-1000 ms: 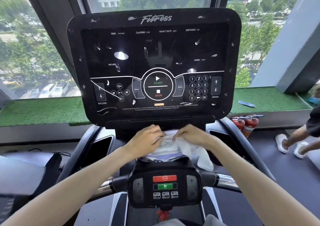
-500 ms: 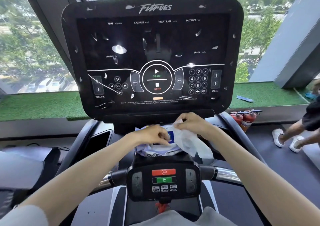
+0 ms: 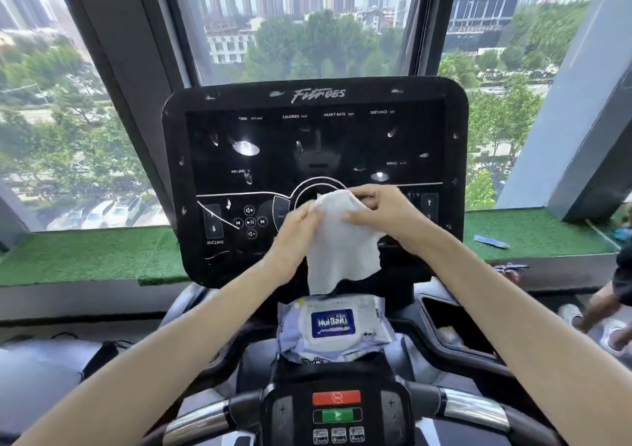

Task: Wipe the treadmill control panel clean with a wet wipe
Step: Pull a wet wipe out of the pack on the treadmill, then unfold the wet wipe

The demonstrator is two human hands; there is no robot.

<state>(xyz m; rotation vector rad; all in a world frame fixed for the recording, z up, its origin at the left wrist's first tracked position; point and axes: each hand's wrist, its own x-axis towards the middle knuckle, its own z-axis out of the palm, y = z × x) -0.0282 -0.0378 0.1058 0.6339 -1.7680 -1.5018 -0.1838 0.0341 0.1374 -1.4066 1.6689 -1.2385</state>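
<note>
Wet wipe (image 3: pixel 342 244) hangs unfolded in front of the control panel (image 3: pixel 314 138), covering its lower middle around the round start dial. Whether the wipe touches the glass cannot be told.

Both forearms rise from the bottom corners of the head view and meet before the panel. The left hand (image 3: pixel 295 230) pinches the wipe's upper left edge, fingers curled and thumb on the cloth. The right hand (image 3: pixel 379 213) grips the upper right corner, fingers bent round a fold.

Pale smears (image 3: pixel 391 133) dot the dark panel face. The wipe pack (image 3: pixel 333 329) lies just below the panel, blue label up, with the wipe's bottom edge at its top. Further below the panel sits a small console (image 3: pixel 337 411) with red and green buttons.
</note>
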